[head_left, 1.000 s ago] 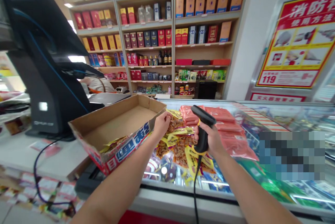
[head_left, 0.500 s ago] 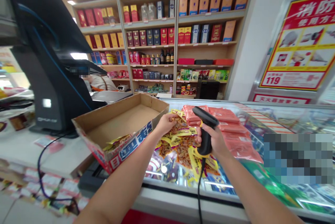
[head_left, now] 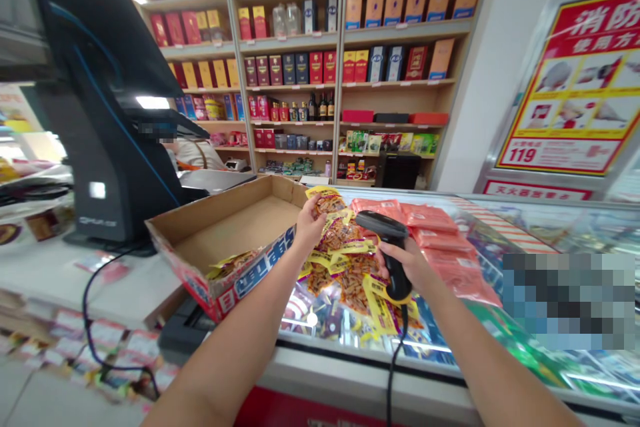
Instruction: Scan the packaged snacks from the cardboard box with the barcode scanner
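My left hand (head_left: 309, 226) is raised over the edge of a cardboard tray (head_left: 235, 230) and pinches a yellow-and-clear snack packet (head_left: 324, 201) by its lower end. My right hand (head_left: 401, 262) is wrapped around the grip of a black corded handheld barcode scanner (head_left: 385, 240), whose head points left toward the packets. Below both hands, a heap of yellow snack packets (head_left: 345, 277) lies on the glass top of a freezer (head_left: 380, 347). Several more packets lie in the tray's front corner (head_left: 230, 266).
Pink packets (head_left: 435, 230) lie to the right of the heap. A black checkout terminal (head_left: 110, 114) stands on the counter (head_left: 100, 287) at left, with a person (head_left: 197, 154) behind it. Goods-filled shelves (head_left: 310, 67) stand behind, and a red-and-yellow poster (head_left: 567, 100) hangs at right.
My left hand has lifted a yellow packet up from the heap. The scanner has tilted slightly, its head lower and pointing more to the left.
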Available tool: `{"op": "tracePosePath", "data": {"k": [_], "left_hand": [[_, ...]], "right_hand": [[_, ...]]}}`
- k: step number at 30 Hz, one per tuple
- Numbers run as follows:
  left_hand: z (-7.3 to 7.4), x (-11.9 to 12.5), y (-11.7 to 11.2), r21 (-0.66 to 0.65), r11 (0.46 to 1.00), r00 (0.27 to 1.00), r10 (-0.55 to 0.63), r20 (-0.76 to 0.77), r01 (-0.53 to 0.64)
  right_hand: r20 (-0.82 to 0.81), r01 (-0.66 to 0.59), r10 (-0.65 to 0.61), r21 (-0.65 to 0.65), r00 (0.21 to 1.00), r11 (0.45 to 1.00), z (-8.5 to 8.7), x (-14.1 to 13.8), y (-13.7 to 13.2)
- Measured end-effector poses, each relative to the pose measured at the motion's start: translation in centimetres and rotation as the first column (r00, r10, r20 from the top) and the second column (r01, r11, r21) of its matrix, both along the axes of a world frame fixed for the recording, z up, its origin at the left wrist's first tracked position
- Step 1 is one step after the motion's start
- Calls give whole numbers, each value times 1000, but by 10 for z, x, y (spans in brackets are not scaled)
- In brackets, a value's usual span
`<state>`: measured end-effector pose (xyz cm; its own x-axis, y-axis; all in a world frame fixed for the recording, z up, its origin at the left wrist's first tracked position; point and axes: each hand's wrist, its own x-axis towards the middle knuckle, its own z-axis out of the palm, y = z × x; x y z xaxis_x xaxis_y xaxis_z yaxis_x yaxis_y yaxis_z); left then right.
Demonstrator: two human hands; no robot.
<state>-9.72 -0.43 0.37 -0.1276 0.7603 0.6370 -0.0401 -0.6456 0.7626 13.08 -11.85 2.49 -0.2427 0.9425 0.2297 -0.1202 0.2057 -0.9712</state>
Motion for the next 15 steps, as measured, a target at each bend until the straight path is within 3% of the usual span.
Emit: {"op": "tracePosePath", "data": {"k": [6,15], "left_hand": [[0,2,-4,3,998,998,-58,4,58],[7,8,-15,-24,998,996,-55,-72,53]], "right_hand": [[95,-8,5,32,995,999,-2,-2,0],[-1,5,-5,-23,1000,1000,-6,-1,4]]}}
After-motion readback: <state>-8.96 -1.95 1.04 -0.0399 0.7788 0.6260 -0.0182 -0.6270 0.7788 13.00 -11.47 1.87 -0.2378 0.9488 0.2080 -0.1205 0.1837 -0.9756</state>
